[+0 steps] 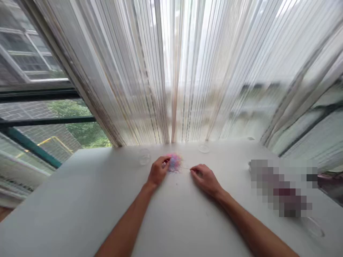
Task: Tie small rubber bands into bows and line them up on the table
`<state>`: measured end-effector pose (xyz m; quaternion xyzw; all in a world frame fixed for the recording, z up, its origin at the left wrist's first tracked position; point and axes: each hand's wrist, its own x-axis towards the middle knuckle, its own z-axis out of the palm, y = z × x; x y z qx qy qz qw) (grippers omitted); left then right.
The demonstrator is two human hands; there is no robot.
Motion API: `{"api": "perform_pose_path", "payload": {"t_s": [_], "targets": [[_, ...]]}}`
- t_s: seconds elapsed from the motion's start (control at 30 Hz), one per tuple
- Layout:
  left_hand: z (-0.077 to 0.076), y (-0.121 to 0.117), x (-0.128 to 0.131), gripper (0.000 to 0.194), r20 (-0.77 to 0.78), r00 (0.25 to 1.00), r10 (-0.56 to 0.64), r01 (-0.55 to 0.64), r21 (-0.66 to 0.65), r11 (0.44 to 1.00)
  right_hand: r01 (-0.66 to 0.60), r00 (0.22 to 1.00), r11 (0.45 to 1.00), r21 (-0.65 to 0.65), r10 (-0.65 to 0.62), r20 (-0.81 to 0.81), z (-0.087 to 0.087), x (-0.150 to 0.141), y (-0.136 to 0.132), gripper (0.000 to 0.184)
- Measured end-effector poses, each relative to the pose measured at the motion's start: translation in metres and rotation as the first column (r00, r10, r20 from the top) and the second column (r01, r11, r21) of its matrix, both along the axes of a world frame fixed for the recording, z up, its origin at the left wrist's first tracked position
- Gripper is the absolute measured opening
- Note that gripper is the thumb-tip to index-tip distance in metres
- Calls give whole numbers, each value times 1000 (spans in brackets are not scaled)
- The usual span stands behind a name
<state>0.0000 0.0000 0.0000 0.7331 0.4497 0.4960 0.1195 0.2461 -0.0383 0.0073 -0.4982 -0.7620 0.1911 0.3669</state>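
On the white table point(107, 203) lies a small heap of thin, multicoloured pieces point(175, 163), pink, blue and yellow, too blurred to name. My left hand point(158, 172) is at the heap's left edge, its thumb and fingers curled together in a pinch; what is between them is hidden. To the right of the heap, apart from it, my right hand point(205, 178) also pinches thumb against forefinger. A faint thin line runs from those fingertips toward the heap, and I cannot make out what it is.
A clear round container point(144, 157) stands left of the heap, and a clear shallow ring-shaped piece point(204, 148) lies behind it. At the right is a pixelated dark red shape point(285, 192) with a clear round rim point(315, 227) nearby. Striped curtains point(187, 89) hang along the table's far edge.
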Motion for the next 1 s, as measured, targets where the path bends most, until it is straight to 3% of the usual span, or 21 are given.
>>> {"api": "perform_pose_path", "payload": {"t_s": [0.37,0.6,0.77,0.9,1.0], "targets": [[-5,0,4,12,-35,998,58,-53,122,991,-5,1000,1000,22,6,-23,-6,4,0,15],[4,-9,14,9,-110,990,87,-53,287,957,-19,997,999,43,22,-72,-7,5,-2,16],[9,-23,30,11,-182,983,32,36,360,932,-16,984,999,33,22,-175,-9,1,-6,27],[8,-34,46,16,-240,967,-89,176,373,911,-103,964,993,64,115,-241,-11,-2,-9,42],[6,-39,56,22,-262,946,-192,277,341,898,-139,950,985,98,161,-268,-11,-2,-10,36]]}}
